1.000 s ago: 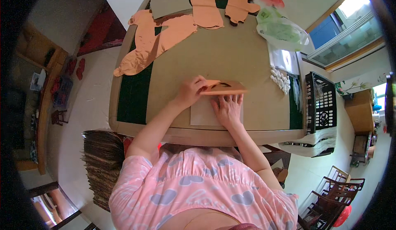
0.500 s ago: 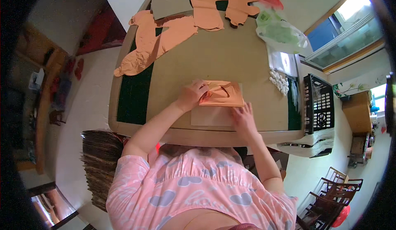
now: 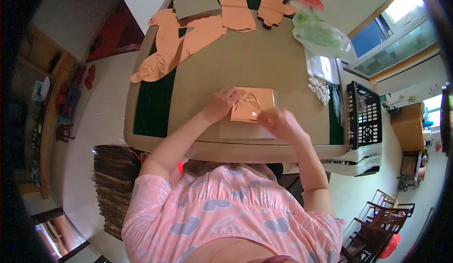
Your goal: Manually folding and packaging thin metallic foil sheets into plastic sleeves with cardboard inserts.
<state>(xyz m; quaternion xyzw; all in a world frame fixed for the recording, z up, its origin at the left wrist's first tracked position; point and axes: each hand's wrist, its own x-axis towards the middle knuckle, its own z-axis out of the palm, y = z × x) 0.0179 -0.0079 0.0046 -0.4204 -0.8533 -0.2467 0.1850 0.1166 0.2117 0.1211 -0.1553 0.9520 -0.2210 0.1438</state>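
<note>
A shiny copper-coloured foil sheet, folded into a rough square, lies at the middle of the table's near side. It rests partly over a pale flat sheet. My left hand has its fingers curled on the foil's left edge, close to a crumpled fold. At the lower right corner of the foil, my right hand is closed with fingertips pinched together on its edge. The fingers cover part of that corner.
Larger copper foil cut-outs lie along the far left, beside a grey card. To the right are a plastic bag, small white pieces and a black crate. A brown stack stands left of me.
My right hand has gone from resting with spread fingers by the pale sheet to pinching the foil's lower right corner. The foil's right part has shifted. My left hand stays nearly in place.
</note>
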